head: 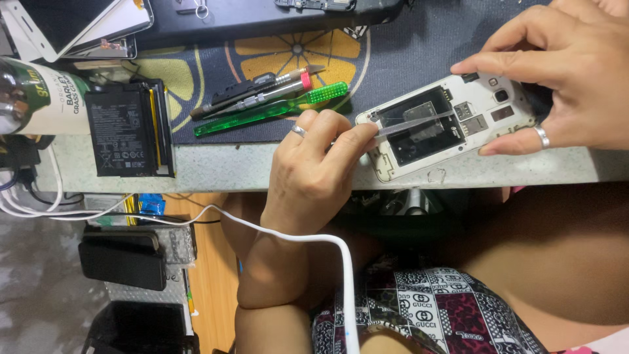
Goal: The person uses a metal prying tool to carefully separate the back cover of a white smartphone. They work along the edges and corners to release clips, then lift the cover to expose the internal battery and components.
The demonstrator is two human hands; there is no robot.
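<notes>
While both hands work at the counter's front edge, the scene reads from the body outward:

Cable: a white cord (288,235) crosses the left forearm, closest to the camera.

Left hand: the left hand (313,172), a ring on one finger, has its fingers pinched together on slim metal tweezers (411,123); the tips reach into the phone's open battery bay.

Phone: a white phone with its back cover off (445,121) lies tilted on the pale speckled counter (216,167), its lower corner just over the front edge.

Right hand: the right hand (563,72), also ringed, is clamped on the phone's right end, fingers over the top edge and one finger under the lower edge.

Battery: a flat black battery in a black frame (131,129) sits on the counter, well left of the hands.

Tools: a translucent green plastic tool (272,108) and a metal screwdriver with a red collar (262,97) lie side by side on a dark mat with a yellow citrus print (393,49), just beyond the left hand.

Bottle: a white-labelled container (39,95) lies at the far left.
</notes>
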